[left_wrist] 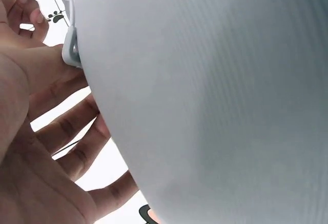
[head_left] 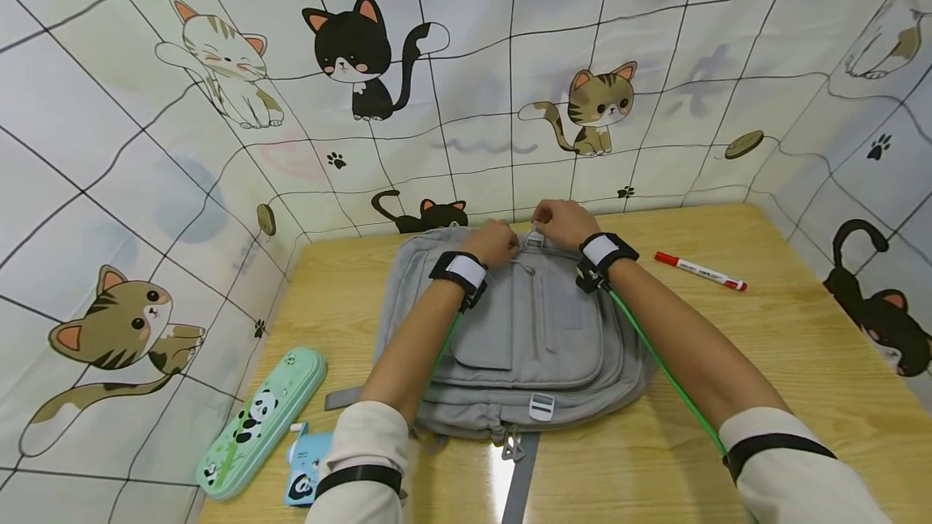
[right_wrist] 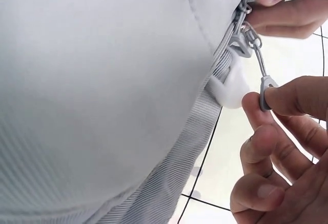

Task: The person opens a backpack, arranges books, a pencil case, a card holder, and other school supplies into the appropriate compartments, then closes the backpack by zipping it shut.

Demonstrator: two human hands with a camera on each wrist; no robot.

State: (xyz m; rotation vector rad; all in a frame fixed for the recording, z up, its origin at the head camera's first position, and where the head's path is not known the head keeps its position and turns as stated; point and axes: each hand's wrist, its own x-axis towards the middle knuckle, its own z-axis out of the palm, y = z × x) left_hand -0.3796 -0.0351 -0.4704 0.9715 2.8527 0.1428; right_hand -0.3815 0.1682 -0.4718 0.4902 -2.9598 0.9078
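Note:
A grey backpack (head_left: pixel 484 330) lies flat on the wooden table, its top edge toward the back wall. My right hand (head_left: pixel 566 223) is at that top edge. Between its thumb and index finger it pinches a grey zipper pull (right_wrist: pixel 266 88) on a short cord, drawn away from the bag. Beside it, my left hand (head_left: pixel 495 242) pinches the backpack's edge by the zipper (right_wrist: pixel 239 19), with the thumb next to a grey loop-shaped pull (left_wrist: pixel 72 49). The left hand's other fingers reach behind the fabric, where their tips are hidden.
Left of the bag lie a green panda pencil case (head_left: pixel 262 423) and a small blue panda-printed device with a crank (head_left: pixel 307 467), partly behind the left sleeve. A red-and-white marker (head_left: pixel 701 271) lies to the right. Cat-printed sheeting (head_left: pixel 473 87) surrounds the table (head_left: pixel 786 330).

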